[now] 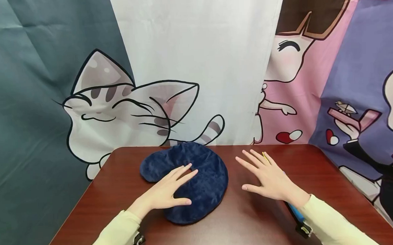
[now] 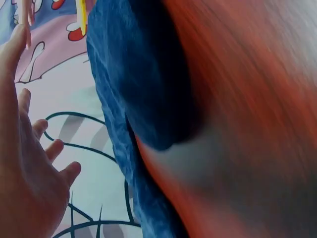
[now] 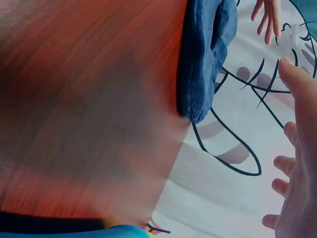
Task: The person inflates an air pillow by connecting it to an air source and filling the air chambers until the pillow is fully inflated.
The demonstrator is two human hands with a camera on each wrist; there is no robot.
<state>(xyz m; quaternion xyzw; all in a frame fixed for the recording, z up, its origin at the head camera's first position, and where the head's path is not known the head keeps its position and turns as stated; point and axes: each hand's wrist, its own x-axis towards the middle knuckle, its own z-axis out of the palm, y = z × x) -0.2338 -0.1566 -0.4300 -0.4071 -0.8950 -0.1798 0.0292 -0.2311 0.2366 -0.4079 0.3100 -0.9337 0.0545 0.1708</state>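
Note:
A navy plush neck pillow (image 1: 205, 177) lies on the table, its curved opening facing left. My left hand (image 1: 168, 189) is held over the pillow's left part with fingers spread. In the left wrist view, a gap shows between that hand (image 2: 34, 173) and the pillow (image 2: 133, 69). To the right of the pillow, my right hand (image 1: 268, 176) hovers above the table, fingers apart and nothing in it. Under the right wrist lies a blue and black object (image 1: 296, 211), mostly hidden by hand and sleeve. A yellow tip (image 1: 265, 156) shows behind the right fingers.
The reddish-brown wooden table (image 1: 254, 229) has rounded far corners. Directly behind it hangs a cloth backdrop (image 1: 199, 38) printed with a cartoon cat and figures. Each wrist wears a small dark camera device, one of them (image 1: 139, 241) on the left.

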